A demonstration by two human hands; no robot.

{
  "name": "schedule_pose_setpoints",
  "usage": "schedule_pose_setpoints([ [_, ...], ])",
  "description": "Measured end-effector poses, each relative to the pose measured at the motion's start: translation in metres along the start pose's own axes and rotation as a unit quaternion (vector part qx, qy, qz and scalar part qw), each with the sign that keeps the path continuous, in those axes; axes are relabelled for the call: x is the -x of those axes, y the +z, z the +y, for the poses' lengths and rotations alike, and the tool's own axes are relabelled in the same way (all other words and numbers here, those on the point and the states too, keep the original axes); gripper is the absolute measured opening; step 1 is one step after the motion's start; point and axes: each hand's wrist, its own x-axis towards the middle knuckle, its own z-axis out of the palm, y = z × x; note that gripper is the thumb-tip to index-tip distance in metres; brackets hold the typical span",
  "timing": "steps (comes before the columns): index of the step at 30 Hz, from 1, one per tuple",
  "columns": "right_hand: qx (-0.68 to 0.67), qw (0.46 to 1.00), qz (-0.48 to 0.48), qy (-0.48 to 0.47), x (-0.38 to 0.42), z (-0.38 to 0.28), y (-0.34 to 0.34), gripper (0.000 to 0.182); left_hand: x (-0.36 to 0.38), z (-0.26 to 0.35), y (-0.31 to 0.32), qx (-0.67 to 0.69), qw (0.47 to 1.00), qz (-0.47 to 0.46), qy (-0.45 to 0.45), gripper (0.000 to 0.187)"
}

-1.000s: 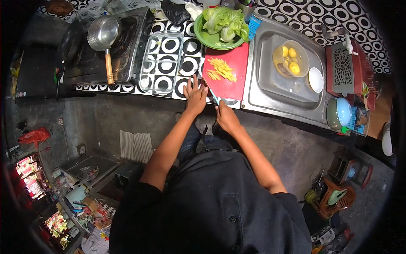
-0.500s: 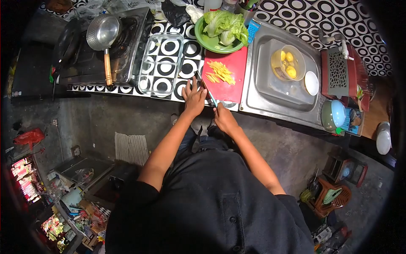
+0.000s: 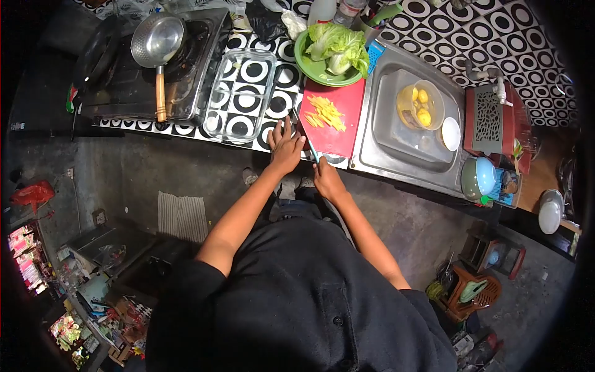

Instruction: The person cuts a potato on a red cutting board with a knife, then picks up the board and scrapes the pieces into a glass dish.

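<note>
Little had shifted since the earlier frame: both hands kept their stations at the near left corner of the red cutting board (image 3: 331,127), and only the viewpoint had drifted slightly. The left hand (image 3: 286,147) lay flat, fingers spread and unclenched, pressing on the board's left edge and the patterned counter (image 3: 282,77) beside it, in my judgement to steady whatever was under the blade; the item itself was too small to make out. The right hand (image 3: 326,178) was closed round the teal handle of one knife (image 3: 305,135), its blade running up and left alongside the left hand's fingers.

One pile of yellow cut strips (image 3: 326,112) sat at the middle of the board, well clear of the knife, probably pushed aside to keep the cutting corner free. Just beyond the board stood one green plate (image 3: 310,65) holding leafy greens (image 3: 338,44).

To the left, one empty glass baking dish (image 3: 240,96) rested on the counter, close to the board. Farther left, one stove (image 3: 186,80) carried one steel ladle-strainer (image 3: 157,42) with a wooden handle.

To the right, one steel sink (image 3: 372,133) held one clear bowl (image 3: 420,105) of yellow pieces in liquid and one small white dish (image 3: 450,134); I counted about three pieces in it.
</note>
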Motion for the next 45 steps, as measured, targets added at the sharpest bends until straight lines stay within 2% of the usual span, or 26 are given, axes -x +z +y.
schedule_pose_setpoints([
  [6,0.010,1.000,0.013,0.006,0.000,-0.003,0.003,0.024,0.000,-0.005,-0.004,-0.004,1.000,-0.019,0.008,0.057],
  [13,0.018,0.999,0.033,0.032,-0.003,-0.012,0.009,0.026,-0.002,-0.016,-0.008,-0.032,0.997,-0.024,0.058,0.049],
  [19,0.028,0.997,0.061,0.033,-0.009,-0.011,0.016,0.024,-0.004,-0.019,-0.017,-0.056,0.993,-0.053,0.090,0.050],
  [24,0.039,0.996,0.081,0.014,-0.020,-0.010,0.020,0.021,-0.006,-0.020,-0.024,-0.068,0.990,-0.089,0.088,0.054],
  [25,0.046,0.996,0.080,0.013,-0.022,-0.012,0.018,0.021,-0.007,-0.023,-0.022,-0.066,0.989,-0.067,0.111,0.052],
  [34,0.042,0.990,0.127,-0.051,-0.048,-0.006,0.020,0.019,-0.007,-0.025,-0.024,-0.080,0.987,-0.077,0.117,0.051],
  [40,0.072,0.991,0.103,-0.042,-0.046,0.000,0.008,0.018,-0.012,-0.026,-0.025,-0.099,0.984,-0.051,0.142,0.052],
  [45,0.076,0.993,0.062,-0.058,-0.039,0.013,0.001,0.019,-0.012,-0.018,-0.027,-0.140,0.976,-0.083,0.143,0.053],
])
